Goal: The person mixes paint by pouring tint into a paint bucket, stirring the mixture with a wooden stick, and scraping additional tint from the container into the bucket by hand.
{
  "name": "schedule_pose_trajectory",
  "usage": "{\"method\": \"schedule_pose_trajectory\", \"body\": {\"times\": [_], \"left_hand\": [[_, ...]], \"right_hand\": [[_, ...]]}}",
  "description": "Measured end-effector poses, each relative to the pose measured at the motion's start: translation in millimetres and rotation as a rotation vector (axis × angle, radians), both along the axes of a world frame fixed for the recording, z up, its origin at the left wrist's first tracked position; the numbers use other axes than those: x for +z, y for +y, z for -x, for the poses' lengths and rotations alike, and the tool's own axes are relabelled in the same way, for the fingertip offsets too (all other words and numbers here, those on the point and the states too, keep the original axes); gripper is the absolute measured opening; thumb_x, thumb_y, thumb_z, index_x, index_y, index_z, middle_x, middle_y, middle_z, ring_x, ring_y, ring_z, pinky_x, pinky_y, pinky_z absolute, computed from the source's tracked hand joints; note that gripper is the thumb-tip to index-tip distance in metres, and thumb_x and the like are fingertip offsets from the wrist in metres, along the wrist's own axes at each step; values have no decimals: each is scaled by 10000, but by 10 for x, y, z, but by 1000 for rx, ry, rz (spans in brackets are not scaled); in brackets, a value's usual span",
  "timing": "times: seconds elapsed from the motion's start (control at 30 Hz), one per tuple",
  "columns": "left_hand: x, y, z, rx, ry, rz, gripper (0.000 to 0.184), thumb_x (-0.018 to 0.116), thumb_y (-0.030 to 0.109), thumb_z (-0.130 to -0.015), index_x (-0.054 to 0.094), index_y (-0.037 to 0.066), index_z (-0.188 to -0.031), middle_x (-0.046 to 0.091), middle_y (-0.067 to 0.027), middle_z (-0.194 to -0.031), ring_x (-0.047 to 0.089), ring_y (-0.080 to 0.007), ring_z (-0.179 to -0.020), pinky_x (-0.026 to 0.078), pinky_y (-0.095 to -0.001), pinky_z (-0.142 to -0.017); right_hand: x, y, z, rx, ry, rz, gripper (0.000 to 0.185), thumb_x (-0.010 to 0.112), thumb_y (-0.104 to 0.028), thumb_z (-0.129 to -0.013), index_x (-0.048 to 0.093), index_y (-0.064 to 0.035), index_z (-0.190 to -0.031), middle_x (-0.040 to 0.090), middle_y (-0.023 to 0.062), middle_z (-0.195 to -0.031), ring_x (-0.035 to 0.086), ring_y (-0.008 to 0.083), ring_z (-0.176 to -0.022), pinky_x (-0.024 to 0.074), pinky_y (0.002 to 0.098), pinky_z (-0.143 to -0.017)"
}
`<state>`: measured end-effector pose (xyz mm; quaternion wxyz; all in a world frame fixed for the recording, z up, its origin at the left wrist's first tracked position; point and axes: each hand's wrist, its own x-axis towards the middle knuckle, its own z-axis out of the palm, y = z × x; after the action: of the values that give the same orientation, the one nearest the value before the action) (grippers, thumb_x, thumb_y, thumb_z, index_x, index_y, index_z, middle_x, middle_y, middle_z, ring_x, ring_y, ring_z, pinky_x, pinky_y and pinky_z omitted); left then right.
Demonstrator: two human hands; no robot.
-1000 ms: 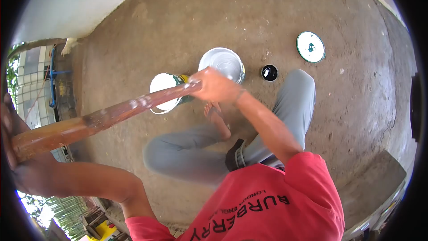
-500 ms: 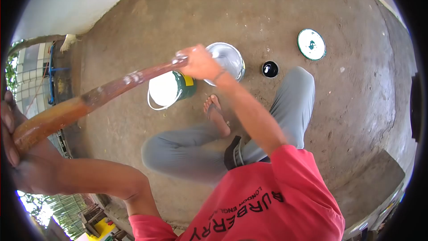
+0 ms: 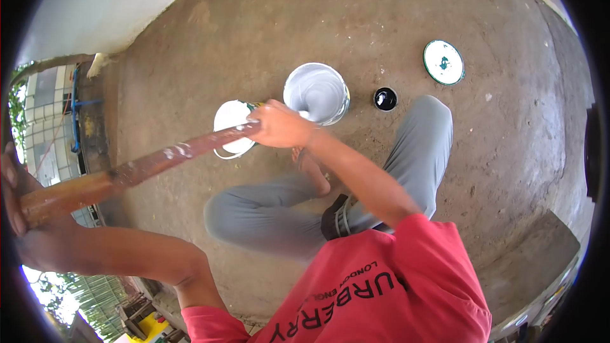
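A long brown wooden pole (image 3: 136, 170) with white smears slants across the left side. My left hand (image 3: 32, 216), at the left edge, is wrapped round its thick end. The fingers of my right hand (image 3: 279, 124) are closed round the thinner end, beside the open bucket of grey-white paint (image 3: 318, 92). White paint shows at the pole's tip, just past my right hand. A second bucket (image 3: 235, 121), white on top with a wire-like handle, stands behind the pole and is partly hidden by it and my right hand.
A small tin of black liquid (image 3: 385, 98) is right of the paint bucket. Farther right lies a white lid (image 3: 443, 62) with a green rim. My bent legs and one sandalled foot are below the buckets. A pale wall (image 3: 121, 6) stands at the upper left.
My right hand and the pole's thin end first rose and swung left, then came back down toward the buckets. The paint bucket's inside is now less covered. My left hand has barely moved.
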<state>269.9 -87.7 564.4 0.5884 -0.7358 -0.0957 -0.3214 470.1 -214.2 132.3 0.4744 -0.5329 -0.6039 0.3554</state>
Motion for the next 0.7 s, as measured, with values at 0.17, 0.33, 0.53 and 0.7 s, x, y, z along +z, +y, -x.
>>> {"method": "schedule_pose_trajectory", "body": {"times": [0.17, 0.33, 0.53, 0.7], "left_hand": [[-10, 24, -48, 29, 49, -73, 410, 849, 295, -769, 688, 5, -1010, 715, -111, -1023, 697, -156, -783, 561, -244, -688], [-77, -5, -148, -152, -47, 126, 391, 848, 301, -774, 687, 9, -979, 717, -106, -983, 694, -160, -754, 557, -257, -655], [-240, 31, -198, -468, -214, 485, 345, 846, 316, -779, 690, 28, -885, 722, -90, -878, 684, -185, -684, 545, -297, -582], [-196, -27, -126, -392, -255, 479, 342, 833, 316, -786, 686, 24, -890, 716, -91, -874, 679, -187, -686, 542, -298, -586]], "right_hand": [[-8, 174, -494, -144, -69, -11, 283, 697, -289, -773, 707, -31, -889, 673, 246, -805, 659, 435, -802, 532, 477, -726], [10, 86, 35, -40, 37, 68, 266, 697, -269, -775, 715, -26, -882, 682, 251, -846, 670, 430, -830, 536, 478, -743], [210, 31, -488, -204, 9, 94, 252, 686, -280, -780, 682, -29, -801, 663, 255, -800, 644, 450, -771, 532, 473, -649], [4, -30, -70, -74, 104, -17, 230, 688, -240, -783, 680, -14, -823, 649, 263, -812, 625, 458, -760, 520, 467, -690]]}}
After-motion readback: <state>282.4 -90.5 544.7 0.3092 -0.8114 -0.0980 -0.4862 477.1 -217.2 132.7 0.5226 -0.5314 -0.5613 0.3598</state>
